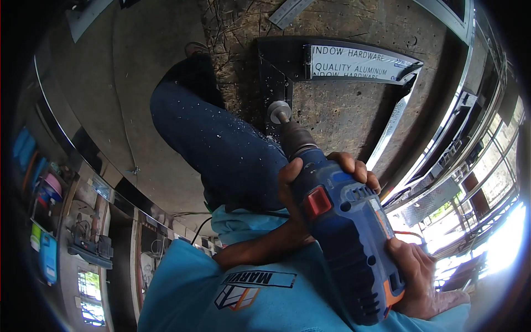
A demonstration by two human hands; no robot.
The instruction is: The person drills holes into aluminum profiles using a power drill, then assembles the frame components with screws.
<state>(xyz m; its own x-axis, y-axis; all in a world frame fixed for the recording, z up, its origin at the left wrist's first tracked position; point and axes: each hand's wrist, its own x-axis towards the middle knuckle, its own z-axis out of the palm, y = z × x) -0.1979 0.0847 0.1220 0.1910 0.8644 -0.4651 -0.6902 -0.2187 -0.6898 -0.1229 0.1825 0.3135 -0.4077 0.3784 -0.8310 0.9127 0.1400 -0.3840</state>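
Observation:
A blue power drill (345,221) with a red switch and orange trim runs diagonally across the middle of the view. My left hand (290,180) wraps around its front end, thumb on the near side and fingertips over the far side. At the rear grip, my right hand (415,274) is closed around the drill. The chuck (296,137) holds a round hole saw (279,112), whose face overlaps the side bar of a black aluminum frame (272,72). A printed protective film (354,62) covers part of the frame's top bar.
The frame lies on a worn, scratched wooden bench (332,113). A metal ruler (289,12) rests at its far edge. Pale shavings dot my trouser leg (215,133), which presses near the bench edge. Metal profiles (453,127) stand at right; shelves with tools (91,243) are at left.

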